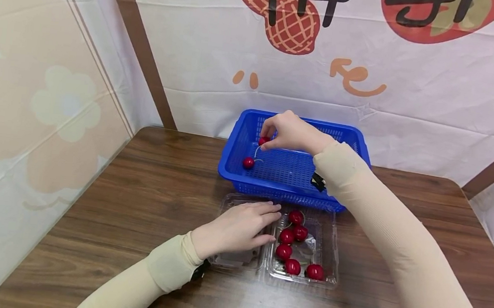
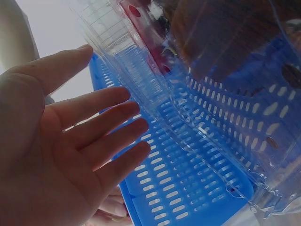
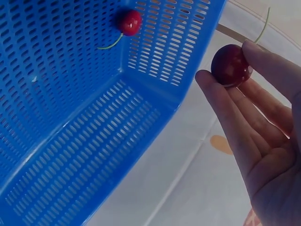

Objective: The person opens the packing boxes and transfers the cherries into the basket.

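The left hand (image 1: pixel 239 227) lies over the left half of a clear box (image 1: pixel 329 253), its grip apart, fingers straight. Behind it, one cherry (image 1: pixel 248 163) sits in the left end of a blue basket (image 1: pixel 290 171). Above the basket, the right hand's (image 1: pixel 292 131) grip is clamped on a second cherry (image 3: pixel 230 66). Six cherries (image 1: pixel 286 236) lie in the box's right half, on the surface (image 1: pixel 156 204).

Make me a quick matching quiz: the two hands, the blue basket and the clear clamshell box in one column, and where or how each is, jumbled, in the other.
Column one:
1. Left hand
2. Blue plastic basket
3. Right hand
4. Clear clamshell box

Column two:
A. Contains six red cherries
B. Pinches a held cherry
C. Over the box's left half
D. Has one lying cherry inside

Pairs: 1-C, 2-D, 3-B, 4-A
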The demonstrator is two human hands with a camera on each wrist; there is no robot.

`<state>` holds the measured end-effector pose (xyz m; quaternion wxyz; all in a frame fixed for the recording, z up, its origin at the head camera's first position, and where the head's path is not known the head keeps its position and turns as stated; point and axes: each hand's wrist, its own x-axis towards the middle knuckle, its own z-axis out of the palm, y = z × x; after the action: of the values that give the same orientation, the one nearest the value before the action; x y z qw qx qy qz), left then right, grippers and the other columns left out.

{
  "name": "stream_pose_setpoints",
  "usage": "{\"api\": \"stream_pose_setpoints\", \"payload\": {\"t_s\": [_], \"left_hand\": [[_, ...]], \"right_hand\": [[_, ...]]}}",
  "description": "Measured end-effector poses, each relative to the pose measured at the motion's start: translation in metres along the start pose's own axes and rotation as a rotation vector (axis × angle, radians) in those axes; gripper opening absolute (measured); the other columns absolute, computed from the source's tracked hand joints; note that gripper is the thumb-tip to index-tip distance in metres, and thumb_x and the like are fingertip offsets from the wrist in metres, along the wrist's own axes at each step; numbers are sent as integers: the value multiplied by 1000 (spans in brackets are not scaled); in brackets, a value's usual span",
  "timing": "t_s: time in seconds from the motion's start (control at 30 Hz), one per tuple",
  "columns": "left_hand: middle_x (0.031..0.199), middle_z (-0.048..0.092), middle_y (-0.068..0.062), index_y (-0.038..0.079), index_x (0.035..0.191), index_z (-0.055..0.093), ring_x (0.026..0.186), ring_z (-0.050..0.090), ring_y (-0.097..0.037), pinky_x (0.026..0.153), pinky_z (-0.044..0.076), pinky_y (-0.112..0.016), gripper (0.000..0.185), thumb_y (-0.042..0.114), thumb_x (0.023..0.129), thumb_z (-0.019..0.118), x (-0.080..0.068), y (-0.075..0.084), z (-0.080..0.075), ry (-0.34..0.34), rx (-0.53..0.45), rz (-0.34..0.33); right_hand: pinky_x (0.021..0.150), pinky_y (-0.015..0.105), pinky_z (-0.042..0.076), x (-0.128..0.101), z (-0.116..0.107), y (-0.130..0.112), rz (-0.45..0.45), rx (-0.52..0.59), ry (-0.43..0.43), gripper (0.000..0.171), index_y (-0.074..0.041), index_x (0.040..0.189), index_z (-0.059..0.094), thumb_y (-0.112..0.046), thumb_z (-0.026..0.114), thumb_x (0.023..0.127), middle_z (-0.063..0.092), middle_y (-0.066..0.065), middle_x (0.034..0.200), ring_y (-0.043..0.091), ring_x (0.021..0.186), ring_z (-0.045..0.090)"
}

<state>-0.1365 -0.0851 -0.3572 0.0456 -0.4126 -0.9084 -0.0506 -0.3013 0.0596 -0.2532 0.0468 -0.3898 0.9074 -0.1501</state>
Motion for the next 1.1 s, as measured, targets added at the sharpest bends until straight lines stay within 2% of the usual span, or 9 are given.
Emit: {"api": "stream_pose_setpoints", "payload": {"t_s": [0.3, 0.53, 0.77, 1.1], "left_hand": [[138, 54, -7, 8, 129, 58, 130, 49, -22, 108, 41, -34, 51, 42, 91, 60, 1, 0, 1, 4, -4, 5], [138, 54, -7, 8, 129, 59, 129, 49, -22, 107, 41, -34, 51, 41, 91, 60, 1, -1, 2, 12, 11, 5], [138, 54, -7, 8, 129, 59, 129, 49, -22, 107, 41, -34, 51, 41, 91, 60, 1, 0, 2, 11, 6, 3], [137, 55, -7, 8, 128, 59, 128, 50, -22, 107, 42, -33, 50, 41, 91, 60, 0, 0, 3, 19, 18, 10]], "right_hand": [[86, 31, 54, 8, 3, 3, 22, 28, -13, 27, -12, 98, 70, -30, 77, 80, 71, 2, 95, 15, 88, 64], [84, 30, 54, 18, 10, 7, 24, 0, -21, 25, -12, 96, 70, -30, 76, 80, 71, 2, 93, 14, 86, 63], [85, 32, 55, 22, 17, 12, 79, 11, -41, 26, -12, 99, 69, -29, 76, 80, 70, 4, 97, 16, 88, 64], [85, 33, 55, 25, 27, 19, 112, 53, -70, 25, -10, 101, 69, -23, 76, 81, 70, 6, 100, 17, 90, 64]]}}
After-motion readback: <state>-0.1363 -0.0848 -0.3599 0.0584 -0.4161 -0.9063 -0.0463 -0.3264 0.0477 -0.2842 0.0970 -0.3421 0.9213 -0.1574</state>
